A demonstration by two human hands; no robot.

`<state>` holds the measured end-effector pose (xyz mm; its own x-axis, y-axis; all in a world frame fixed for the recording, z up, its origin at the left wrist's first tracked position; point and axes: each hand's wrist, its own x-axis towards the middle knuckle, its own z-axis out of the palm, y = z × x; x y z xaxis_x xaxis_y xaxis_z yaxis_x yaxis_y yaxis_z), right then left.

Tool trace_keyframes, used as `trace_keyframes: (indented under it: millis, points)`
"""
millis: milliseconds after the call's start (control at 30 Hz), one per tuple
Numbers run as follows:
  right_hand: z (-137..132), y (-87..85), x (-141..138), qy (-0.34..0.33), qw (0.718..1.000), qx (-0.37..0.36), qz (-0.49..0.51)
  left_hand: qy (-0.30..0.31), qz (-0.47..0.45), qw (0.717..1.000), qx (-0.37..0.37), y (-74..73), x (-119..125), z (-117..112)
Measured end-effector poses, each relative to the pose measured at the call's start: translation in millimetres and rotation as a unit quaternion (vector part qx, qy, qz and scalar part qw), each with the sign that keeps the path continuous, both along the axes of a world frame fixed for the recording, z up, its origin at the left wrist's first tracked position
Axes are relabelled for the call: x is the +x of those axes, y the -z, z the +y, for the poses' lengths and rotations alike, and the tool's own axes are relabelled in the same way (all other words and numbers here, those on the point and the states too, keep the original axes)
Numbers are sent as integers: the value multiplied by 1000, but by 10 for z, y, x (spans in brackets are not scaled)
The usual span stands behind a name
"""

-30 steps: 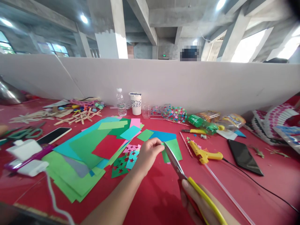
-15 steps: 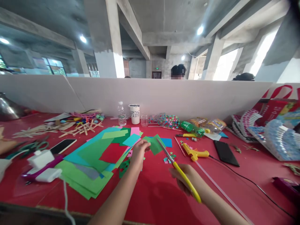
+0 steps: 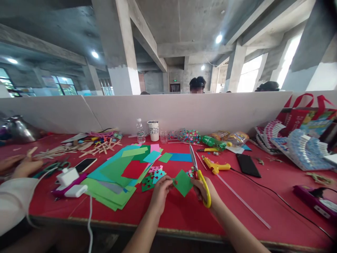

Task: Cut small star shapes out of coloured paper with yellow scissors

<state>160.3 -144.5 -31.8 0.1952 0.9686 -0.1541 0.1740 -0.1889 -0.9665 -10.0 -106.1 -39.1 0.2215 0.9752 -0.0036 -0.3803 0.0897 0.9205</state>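
A small green paper square (image 3: 183,185) hangs over the red table, one corner pinched in the fingers of my left hand (image 3: 161,193). My right hand (image 3: 204,192) grips scissors with yellow handles (image 3: 206,184). Their blades point up and away, beside the paper rather than on it. The fingertips of that hand reach the square's right corner; whether they pinch it I cannot tell. Beyond the hands, a smaller green paper piece (image 3: 165,157) lies beside a blue paper strip (image 3: 181,157). Punched paper scraps (image 3: 158,175) with star-shaped holes lie just past my left hand.
Stacked coloured paper (image 3: 116,200) covers the left middle. A yellow glue gun (image 3: 217,166) with a cord and a black phone (image 3: 248,165) lie right. A bottle (image 3: 140,131) and white cup (image 3: 153,130) stand by the partition (image 3: 184,110). Another person's hand (image 3: 27,165) is far left.
Both hands have come closer to me with the paper. The scissors, whose blades were at the paper, now point upward beside it. A green piece shows by the blue strip.
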Motion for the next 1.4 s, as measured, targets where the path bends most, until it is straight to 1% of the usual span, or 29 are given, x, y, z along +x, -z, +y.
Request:
trace_keyframes:
  millis: [200,433,667,767,833,900,1000,1100,1200,1333,1400]
  points:
    - [-60,-91,35,-16,1000,22,-12,12,11,1000,-12,6,43,17]
    - [-63,-149,11,-39,998,14,-40,18,-28,999,-30,-31,16,12]
    - [-20,-163,-51,-47,997,12,-57,-14,-65,996,-53,-2,-77,87]
    - [-39,-138,1,-43,996,-4,-80,-34,-75,995,-55,-9,-109,116]
    - [-53,-102,56,-48,993,-25,-102,-39,-72,996,-43,-16,-101,102]
    - [-56,-60,109,-62,989,-50,-125,-35,-53,998,-21,-20,-69,62]
    - [-34,-10,158,-77,983,-74,-151,-18,3,1000,21,-23,-7,-10]
    - [-9,-3,165,-49,983,-50,-172,-5,64,996,59,-44,46,-61]
    - [-28,-59,124,-27,987,4,-158,13,104,991,85,-110,96,-99]
    - [-134,-206,31,-52,994,43,-83,91,160,974,134,-253,162,-173]
    - [-205,-284,6,-67,995,49,-48,111,172,969,140,-316,181,-219]
